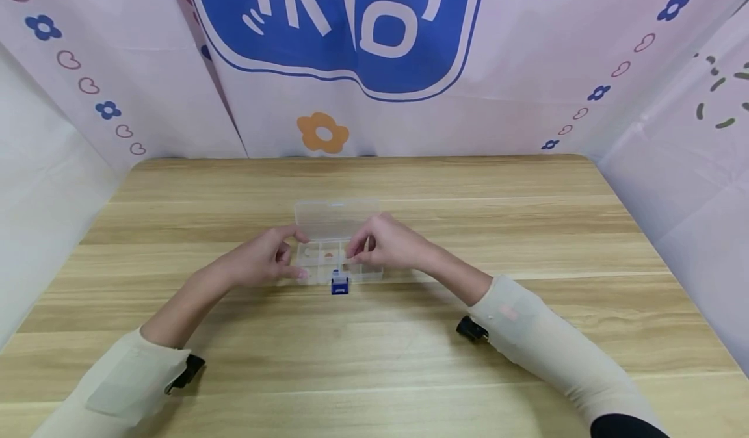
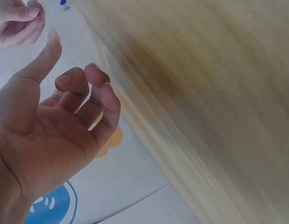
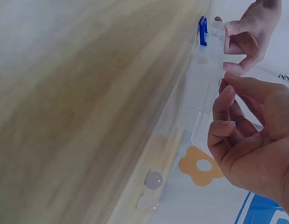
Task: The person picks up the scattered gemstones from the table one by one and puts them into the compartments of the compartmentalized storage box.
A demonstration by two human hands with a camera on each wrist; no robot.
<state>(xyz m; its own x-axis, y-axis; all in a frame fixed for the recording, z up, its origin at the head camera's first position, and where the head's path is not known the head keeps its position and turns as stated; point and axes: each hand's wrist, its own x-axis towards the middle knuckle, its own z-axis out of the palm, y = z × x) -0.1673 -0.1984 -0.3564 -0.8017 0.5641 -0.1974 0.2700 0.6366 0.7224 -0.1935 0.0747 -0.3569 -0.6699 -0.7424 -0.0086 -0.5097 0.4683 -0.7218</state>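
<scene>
A clear plastic compartment box (image 1: 318,275) lies on the table in the head view, its clear lid (image 1: 328,222) raised at the far side. A blue latch (image 1: 339,286) sticks out from its near edge. My left hand (image 1: 266,256) grips the left end between thumb and forefinger. Above the right-hand compartments, my right hand (image 1: 391,243) has thumb and forefinger pinched together; whatever may be between them is too small to make out. A small orange piece (image 1: 328,255) lies in a middle back compartment. The right wrist view shows the blue latch (image 3: 203,31) beside both hands.
The wood-grain table (image 1: 374,347) spreads around the box. Behind it hangs a white printed cloth (image 1: 409,126) with an orange flower. Two rounded translucent pieces (image 3: 153,180) sit by the table's edge in the right wrist view.
</scene>
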